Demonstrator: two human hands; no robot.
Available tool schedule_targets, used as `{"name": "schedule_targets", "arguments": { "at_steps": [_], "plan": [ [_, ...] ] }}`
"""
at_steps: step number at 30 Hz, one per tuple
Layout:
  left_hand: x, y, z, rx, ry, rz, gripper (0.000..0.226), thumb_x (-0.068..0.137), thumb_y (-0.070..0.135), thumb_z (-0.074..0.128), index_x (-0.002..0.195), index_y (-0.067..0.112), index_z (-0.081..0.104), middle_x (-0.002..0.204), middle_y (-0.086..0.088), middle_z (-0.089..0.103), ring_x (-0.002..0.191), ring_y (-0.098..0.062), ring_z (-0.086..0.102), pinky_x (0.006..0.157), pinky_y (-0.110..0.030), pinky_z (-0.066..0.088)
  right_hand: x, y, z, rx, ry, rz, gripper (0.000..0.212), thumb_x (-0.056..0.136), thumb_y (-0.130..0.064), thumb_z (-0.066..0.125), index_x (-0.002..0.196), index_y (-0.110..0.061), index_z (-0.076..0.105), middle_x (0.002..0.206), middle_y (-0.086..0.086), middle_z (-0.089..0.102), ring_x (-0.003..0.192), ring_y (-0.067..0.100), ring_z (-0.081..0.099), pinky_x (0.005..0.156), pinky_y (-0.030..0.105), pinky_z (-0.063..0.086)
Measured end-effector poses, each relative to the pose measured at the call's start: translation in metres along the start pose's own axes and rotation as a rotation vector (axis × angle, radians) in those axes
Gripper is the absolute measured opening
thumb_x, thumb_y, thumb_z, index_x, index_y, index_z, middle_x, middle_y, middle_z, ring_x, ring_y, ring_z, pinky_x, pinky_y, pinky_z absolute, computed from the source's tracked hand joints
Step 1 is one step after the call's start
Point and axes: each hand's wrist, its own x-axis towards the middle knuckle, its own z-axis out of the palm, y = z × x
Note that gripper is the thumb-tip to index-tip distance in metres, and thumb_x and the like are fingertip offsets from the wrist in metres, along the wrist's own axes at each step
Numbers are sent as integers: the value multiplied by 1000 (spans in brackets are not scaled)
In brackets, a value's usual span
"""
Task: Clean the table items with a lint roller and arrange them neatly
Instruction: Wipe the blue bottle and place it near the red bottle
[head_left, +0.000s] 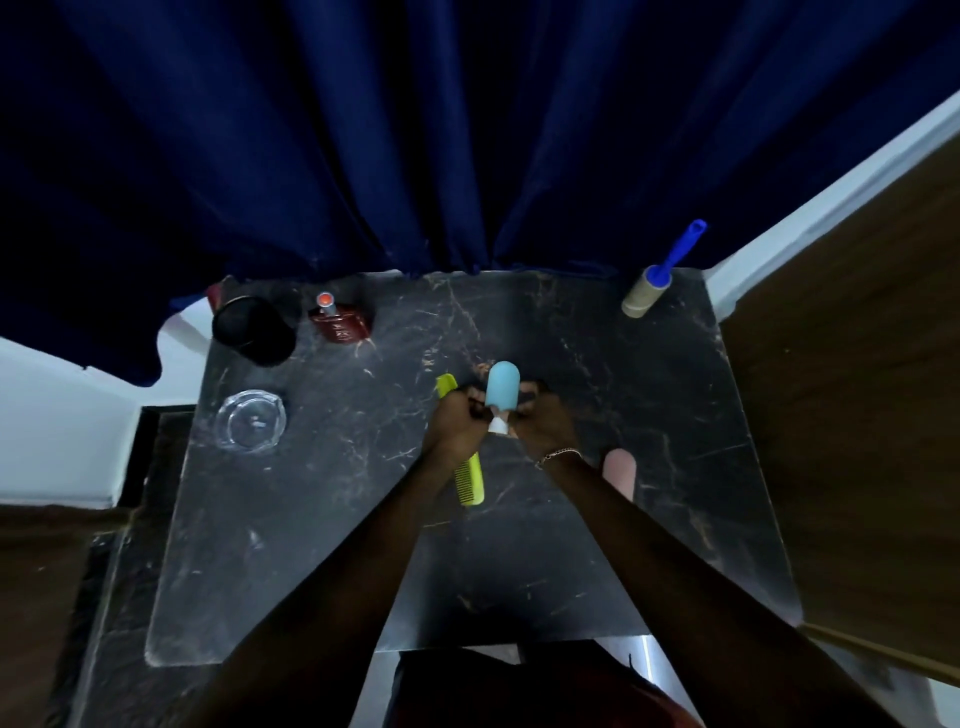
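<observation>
A light blue rounded bottle (502, 388) with a white neck stands over the middle of the dark marble table (332, 519). My left hand (457, 423) and my right hand (540, 421) both close on its lower part from either side. A yellow-green comb (469, 480) lies on the table, partly hidden under my left hand. A pink rounded bottle (621, 472) lies beside my right wrist. The lint roller (655, 283), with a blue handle and a beige roll, rests at the far right corner, away from both hands.
A black round container (254, 330) and a dark red perfume bottle (340, 323) stand at the far left. A clear glass ashtray (250, 422) sits nearer on the left. A dark blue curtain (415, 130) hangs behind the table. A wooden panel (857, 364) borders the right side.
</observation>
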Motion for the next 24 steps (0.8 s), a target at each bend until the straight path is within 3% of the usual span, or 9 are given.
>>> {"name": "schedule_targets", "arguments": {
  "at_steps": [2,6,11,13,17,18,22,24],
  "plan": [
    [-2,-9,-17,0,23,-9,15,88,21,72,100,12,74,102,-10,76,95,-28,70,71,-24,43,-4,-11,13,-33,-6,-35,50,79,-17,81,125,-9,61,100,19,77,97,30,75,83,36,59],
    [-6,-26,-51,-44,51,-28,17,87,19,75,100,9,72,102,-11,76,95,-27,70,74,-24,45,-11,-33,44,-33,-33,-72,54,78,-19,83,125,-8,62,104,16,77,98,30,74,87,43,59],
    [-8,-49,-89,-54,106,-42,15,88,15,73,99,5,70,99,-11,75,93,-27,69,77,-28,48,-17,-57,82,-78,-61,-100,41,80,-22,81,116,-8,69,103,11,78,99,25,74,81,33,58],
    [-9,-57,-103,-90,118,-40,14,87,10,73,98,2,69,97,-13,75,94,-30,69,82,-34,53,-20,-68,94,-87,-67,-109,44,79,-21,81,120,-11,66,105,9,77,100,23,73,80,28,54],
    [-10,-68,-126,-114,129,-22,13,85,6,73,97,5,68,95,-10,75,90,-25,70,84,-40,57,-20,-85,112,-113,-59,-149,51,76,-18,81,123,-15,64,97,7,78,93,20,73,58,10,42],
    [-9,-71,-131,-107,138,-13,14,85,5,71,98,6,67,95,-8,74,89,-24,69,83,-38,57,-20,-90,118,-119,-61,-151,50,76,-17,81,123,-14,65,97,7,79,92,20,74,56,11,41],
    [-2,-80,-150,-65,171,-1,15,83,6,72,97,8,66,91,-3,73,83,-19,66,68,-16,50,-15,-104,139,-148,-52,-186,44,76,-15,80,118,-11,70,102,11,79,98,25,75,74,29,56],
    [4,-83,-158,-38,180,-7,16,84,8,72,99,9,66,94,-3,74,86,-21,68,76,-29,55,-12,-110,148,-178,-37,-215,39,77,-19,79,114,-12,71,105,10,78,100,27,73,79,33,58]
  ]
}}
